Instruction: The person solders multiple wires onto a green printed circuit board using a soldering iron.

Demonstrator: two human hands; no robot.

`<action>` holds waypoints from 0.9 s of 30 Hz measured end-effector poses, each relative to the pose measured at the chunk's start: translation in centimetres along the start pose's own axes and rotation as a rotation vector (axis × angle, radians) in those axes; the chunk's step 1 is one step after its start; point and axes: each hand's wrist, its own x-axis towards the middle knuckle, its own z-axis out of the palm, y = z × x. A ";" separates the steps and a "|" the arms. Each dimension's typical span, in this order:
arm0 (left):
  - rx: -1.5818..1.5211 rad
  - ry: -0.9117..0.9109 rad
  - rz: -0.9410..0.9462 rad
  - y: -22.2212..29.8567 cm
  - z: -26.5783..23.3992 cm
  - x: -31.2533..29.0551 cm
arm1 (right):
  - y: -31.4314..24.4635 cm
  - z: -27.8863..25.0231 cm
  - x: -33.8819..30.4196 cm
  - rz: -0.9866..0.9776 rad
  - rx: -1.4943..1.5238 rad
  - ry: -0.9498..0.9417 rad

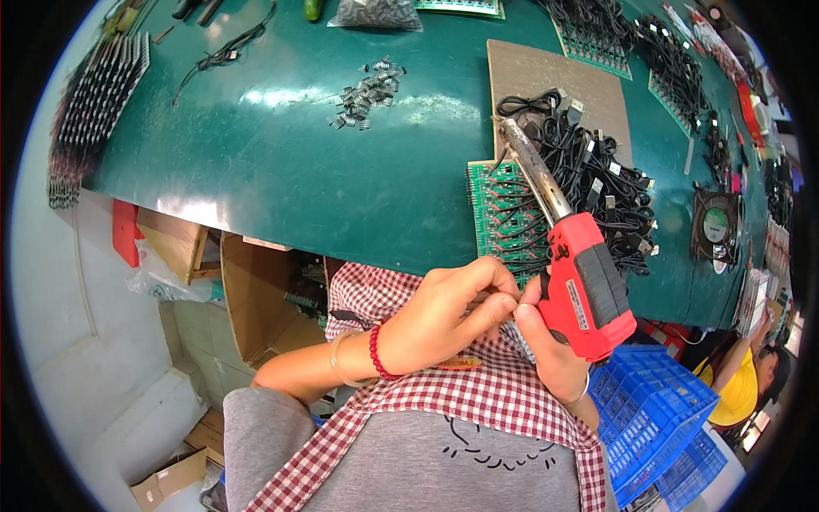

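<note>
A red and black soldering gun (573, 299) is gripped in my right hand (550, 350), its long metal barrel pointing up and away over the table. My left hand (439, 320) is closed, thumb and index finger pinched together against my right thumb. Whatever sits between these fingertips is too small to make out. Just beyond my hands lies a green circuit board panel (488, 209) with black leads and red spots along it. Black USB cables (597, 171) pile up to its right, partly behind the barrel, on a brown board (520, 68).
Small metal parts (367, 94) lie scattered on the green table (281, 179). Boards stand stacked at the far left (94, 119). A black fan (715, 224) and more cabled boards (670, 77) line the right. Below are blue crates (648, 410); a person in yellow (734, 388) sits beyond.
</note>
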 end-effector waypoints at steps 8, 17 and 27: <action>0.591 -0.047 0.203 1.4 -1.1 0.2 | 1.7 -0.4 -0.5 -0.048 -0.149 0.033; 0.076 0.003 -0.270 0.1 -5.5 3.5 | 2.3 -2.0 -2.3 -0.108 -0.061 0.144; 0.083 -0.042 -0.358 -0.5 -7.8 6.0 | 5.4 -5.0 -6.2 -0.003 -0.020 0.065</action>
